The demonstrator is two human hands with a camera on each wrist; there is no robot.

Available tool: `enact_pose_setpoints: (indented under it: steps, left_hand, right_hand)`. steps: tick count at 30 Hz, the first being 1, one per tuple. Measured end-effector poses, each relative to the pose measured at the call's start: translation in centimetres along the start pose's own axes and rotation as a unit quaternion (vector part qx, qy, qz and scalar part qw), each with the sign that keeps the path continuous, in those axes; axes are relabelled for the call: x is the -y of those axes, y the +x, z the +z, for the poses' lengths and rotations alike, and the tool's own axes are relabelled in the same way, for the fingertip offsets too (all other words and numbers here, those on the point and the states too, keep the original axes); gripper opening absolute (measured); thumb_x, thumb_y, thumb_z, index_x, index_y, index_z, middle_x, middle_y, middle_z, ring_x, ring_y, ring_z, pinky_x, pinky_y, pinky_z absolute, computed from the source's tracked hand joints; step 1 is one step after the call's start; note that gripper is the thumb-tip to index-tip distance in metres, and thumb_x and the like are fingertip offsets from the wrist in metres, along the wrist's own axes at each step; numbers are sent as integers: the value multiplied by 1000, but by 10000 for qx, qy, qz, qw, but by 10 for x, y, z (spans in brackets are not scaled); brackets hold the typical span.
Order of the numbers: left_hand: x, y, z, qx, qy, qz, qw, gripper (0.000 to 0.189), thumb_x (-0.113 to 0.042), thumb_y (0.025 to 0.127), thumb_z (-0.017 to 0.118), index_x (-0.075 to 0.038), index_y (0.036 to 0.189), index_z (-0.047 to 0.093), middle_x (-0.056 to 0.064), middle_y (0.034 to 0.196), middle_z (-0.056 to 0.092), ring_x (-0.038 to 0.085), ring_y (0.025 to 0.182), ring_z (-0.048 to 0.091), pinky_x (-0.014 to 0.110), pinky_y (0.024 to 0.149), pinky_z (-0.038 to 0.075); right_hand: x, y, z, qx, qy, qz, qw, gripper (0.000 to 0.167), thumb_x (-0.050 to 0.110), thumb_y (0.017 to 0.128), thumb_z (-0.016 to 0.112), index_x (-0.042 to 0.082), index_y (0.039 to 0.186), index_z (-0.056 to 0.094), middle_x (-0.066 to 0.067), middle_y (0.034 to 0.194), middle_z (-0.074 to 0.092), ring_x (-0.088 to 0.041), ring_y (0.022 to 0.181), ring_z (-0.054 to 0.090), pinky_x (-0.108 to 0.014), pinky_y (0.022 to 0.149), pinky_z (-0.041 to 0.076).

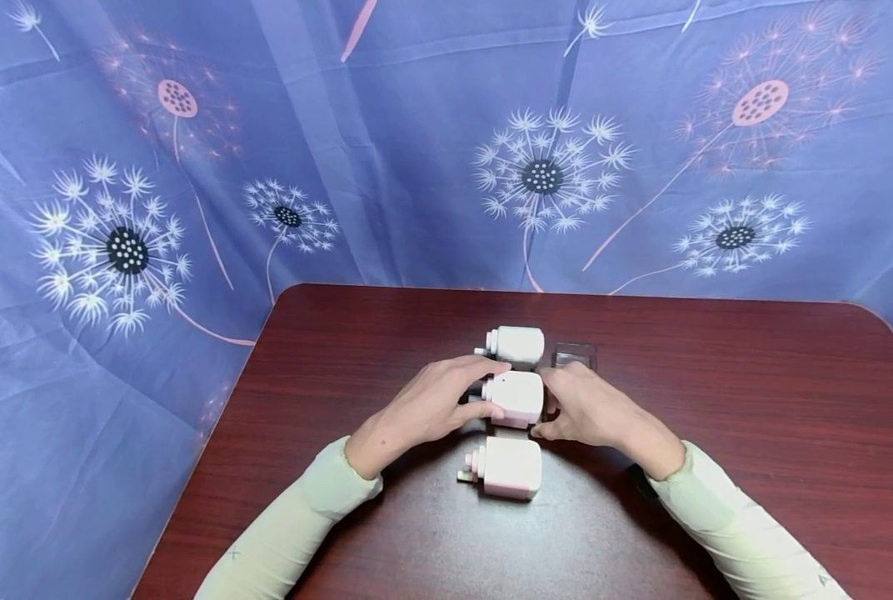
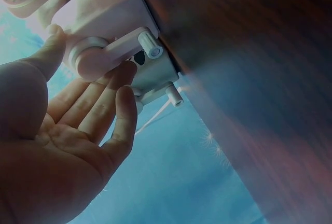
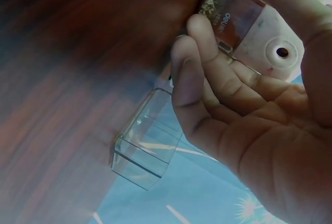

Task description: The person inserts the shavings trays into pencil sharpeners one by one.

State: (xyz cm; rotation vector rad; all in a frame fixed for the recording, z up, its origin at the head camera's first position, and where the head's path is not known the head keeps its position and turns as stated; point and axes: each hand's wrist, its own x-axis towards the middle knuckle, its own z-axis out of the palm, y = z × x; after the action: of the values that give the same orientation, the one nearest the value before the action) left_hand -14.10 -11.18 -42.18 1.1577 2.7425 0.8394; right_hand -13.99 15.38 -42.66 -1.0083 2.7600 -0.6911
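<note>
Between both hands is the middle pencil sharpener (image 1: 517,397), a pale pink crank type with its crank handle (image 2: 122,47) on the left side. My left hand (image 1: 435,404) holds it by that end, thumb at the near edge and fingers at the far edge. At the opposite end, my right hand (image 1: 585,404) grips the clear shavings drawer (image 3: 233,16), which holds shavings and shows a "deli" mark. The pencil hole (image 3: 281,53) shows above that drawer. Part of the right thumb's contact is hidden.
A white sharpener (image 1: 520,344) stands behind the middle one and a pinkish sharpener (image 1: 512,468) in front, cranks leftward. A separate clear drawer (image 1: 576,355) lies behind my right hand. The dark red wooden table (image 1: 754,375) meets a blue dandelion-print cloth (image 1: 416,167) at the back.
</note>
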Motion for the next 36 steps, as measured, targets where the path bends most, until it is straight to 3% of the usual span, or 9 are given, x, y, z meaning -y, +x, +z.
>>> enact_pose_setpoints:
  steps: [10,36]
  left_hand:
    - [0,-1,0,22,-97,-38,9999,61,-40,98,76,-15,151,60,1,145,65,13,134,61,34,111,49]
    - [0,0,0,38,-170,2,9998,60,-38,98,77,-15,150,60,1,145,65,14,134,60,33,112,49]
  right_hand:
    - [-1,2,2,9,271,66,9996,38,19,72,97,14,87,63,9,73,64,-1,64,55,-22,57,48]
    - [1,8,3,60,200,251,9995,43,25,71,100,11,97,68,10,79,65,-7,68,55,-26,60,49]
